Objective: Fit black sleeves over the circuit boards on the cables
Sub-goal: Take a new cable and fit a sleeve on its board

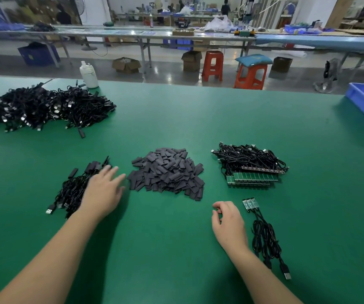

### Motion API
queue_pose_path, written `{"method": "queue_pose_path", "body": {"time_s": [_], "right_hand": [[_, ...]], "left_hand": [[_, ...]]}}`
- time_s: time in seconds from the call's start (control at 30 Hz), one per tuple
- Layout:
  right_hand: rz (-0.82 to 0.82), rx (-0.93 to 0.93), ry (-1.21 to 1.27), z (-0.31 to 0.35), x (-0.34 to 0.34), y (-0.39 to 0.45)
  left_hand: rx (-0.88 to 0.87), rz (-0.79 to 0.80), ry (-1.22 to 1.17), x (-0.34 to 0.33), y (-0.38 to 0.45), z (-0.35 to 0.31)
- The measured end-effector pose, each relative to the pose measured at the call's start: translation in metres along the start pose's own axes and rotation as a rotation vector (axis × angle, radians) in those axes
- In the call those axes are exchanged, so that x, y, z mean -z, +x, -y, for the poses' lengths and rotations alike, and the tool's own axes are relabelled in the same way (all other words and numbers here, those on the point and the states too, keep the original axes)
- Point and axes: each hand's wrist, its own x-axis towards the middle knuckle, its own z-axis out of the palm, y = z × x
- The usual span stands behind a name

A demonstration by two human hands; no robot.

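Sleeves (pixel 166 172) lie heaped mid-table between your finished cables (pixel 75 187) and the unsleeved stack (pixel 251 170), so most work remains: your left hand (pixel 103 194) spreads straight fingers over finished ones, your right hand (pixel 228 222), loosely curled and empty, rests beside three bare boards (pixel 250 204).

No text can be read anywhere — labels and signs too blurred.

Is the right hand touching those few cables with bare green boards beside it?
Apart. The head view shows green mat between the right hand and the bare-board cables.
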Motion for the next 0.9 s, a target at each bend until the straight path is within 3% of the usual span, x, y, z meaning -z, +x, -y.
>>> {"method": "queue_pose_path", "body": {"time_s": [0.07,0.17,0.47,0.57,0.7,0.83,0.9], "right_hand": [[0.001,0.004,-0.007,0.000,0.000,0.000],[0.000,0.013,-0.006,0.000,0.001,-0.001],[0.008,0.006,-0.002,0.002,0.001,0.000],[0.006,-0.002,0.004,0.002,0.002,0.001],[0.007,-0.009,0.006,0.005,0.002,0.001],[-0.002,-0.016,0.017,0.005,0.005,0.001],[-0.001,-0.027,0.013,0.006,0.006,0.003]], "left_hand": [[-0.099,0.133,-0.006,-0.013,-0.002,-0.014],[-0.057,0.287,-0.019,-0.028,-0.007,-0.017],[0.008,0.284,0.068,-0.030,0.000,0.012],[0.007,0.121,-0.024,-0.020,0.001,-0.010],[-0.009,-0.241,-0.460,-0.008,-0.012,-0.085],[-0.067,-0.251,-0.757,-0.005,-0.035,-0.177],[-0.204,-0.235,-0.721,-0.007,-0.049,-0.209]]}}
